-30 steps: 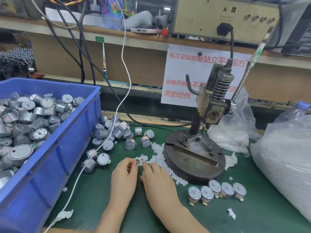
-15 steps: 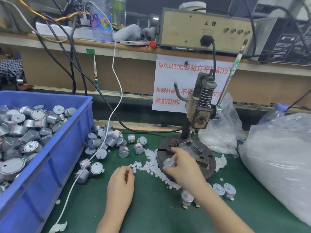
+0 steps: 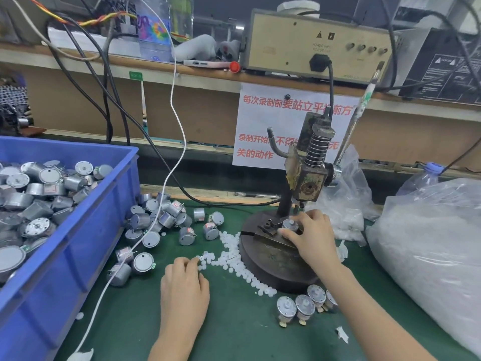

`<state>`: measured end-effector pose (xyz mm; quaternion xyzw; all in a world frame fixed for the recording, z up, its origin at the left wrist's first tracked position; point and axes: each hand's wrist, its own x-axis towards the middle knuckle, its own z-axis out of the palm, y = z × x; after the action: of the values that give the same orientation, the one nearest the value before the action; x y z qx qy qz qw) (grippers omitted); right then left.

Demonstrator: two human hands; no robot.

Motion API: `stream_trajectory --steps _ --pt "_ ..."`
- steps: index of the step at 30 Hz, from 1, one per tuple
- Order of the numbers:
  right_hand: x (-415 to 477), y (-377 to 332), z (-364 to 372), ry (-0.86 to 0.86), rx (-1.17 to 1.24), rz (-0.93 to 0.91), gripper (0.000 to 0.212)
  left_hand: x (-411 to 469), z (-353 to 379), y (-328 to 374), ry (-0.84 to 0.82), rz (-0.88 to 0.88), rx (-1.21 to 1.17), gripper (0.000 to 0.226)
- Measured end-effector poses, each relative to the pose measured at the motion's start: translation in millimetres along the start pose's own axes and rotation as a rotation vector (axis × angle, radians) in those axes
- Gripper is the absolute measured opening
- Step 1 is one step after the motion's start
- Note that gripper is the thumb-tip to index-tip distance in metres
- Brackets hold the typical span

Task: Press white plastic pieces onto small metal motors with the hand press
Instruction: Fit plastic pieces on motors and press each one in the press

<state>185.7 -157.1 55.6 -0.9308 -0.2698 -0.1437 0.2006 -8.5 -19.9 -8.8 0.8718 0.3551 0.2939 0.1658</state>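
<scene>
The right hand [image 3: 312,235] reaches onto the round base [image 3: 268,259] of the hand press [image 3: 307,178] and grips a small metal motor [image 3: 290,225] between thumb and fingers, holding it upright on the fixture just below the press's ram, a white piece showing on its top. The left hand [image 3: 184,280] rests palm down on the green bench [image 3: 234,334] near its front edge, fingers curled, the tips touching the trail of white plastic pieces [image 3: 234,256] that curves along the left side of the base; whether it pinches one I cannot tell. A row of motors [image 3: 304,306] stands in front of the base, beside the right forearm. More loose motors [image 3: 161,220] lie heaped toward the back left, next to a blue bin [image 3: 78,243] full of motors at the left edge. A large clear bag [image 3: 429,243] of white pieces fills the right edge.
</scene>
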Motion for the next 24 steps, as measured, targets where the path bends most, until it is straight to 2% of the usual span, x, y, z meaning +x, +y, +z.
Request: stream_trajectory --steps 5,8,11,14,18,19,21,24 --pt "0.2 2.2 4.0 -0.014 0.035 0.016 0.045 -0.4 -0.8 0.2 0.033 0.128 0.051 0.028" --pt "-4.6 4.9 5.0 -0.078 0.133 0.017 0.052 -1.5 -0.2 -1.5 0.022 0.116 0.033 0.025" --pt "-6.5 11.3 -1.9 0.031 0.388 0.041 0.049 -1.3 2.2 -4.6 -0.043 0.022 -0.035 0.008" --pt "7.3 8.2 -27.9 0.195 0.741 0.231 0.048 1.4 2.1 -6.1 -0.085 -0.007 -0.048 0.007" --pt "50.2 -8.6 -79.2 0.144 1.251 0.404 0.046 0.1 0.9 -3.7 -0.058 0.036 -0.095 0.013" --pt "60.7 -12.6 -91.2 0.123 1.323 0.432 0.044 0.1 0.2 -2.9 -0.062 0.024 -0.104 0.011" --pt "73.7 -20.4 -108.8 0.099 1.307 0.402 0.042 0.6 0.1 -3.7 -0.074 -0.002 -0.111 0.005" --pt "80.4 -28.0 -128.6 0.157 1.311 0.338 0.029 0.6 0.7 -4.4 -0.089 -0.021 -0.124 0.005"
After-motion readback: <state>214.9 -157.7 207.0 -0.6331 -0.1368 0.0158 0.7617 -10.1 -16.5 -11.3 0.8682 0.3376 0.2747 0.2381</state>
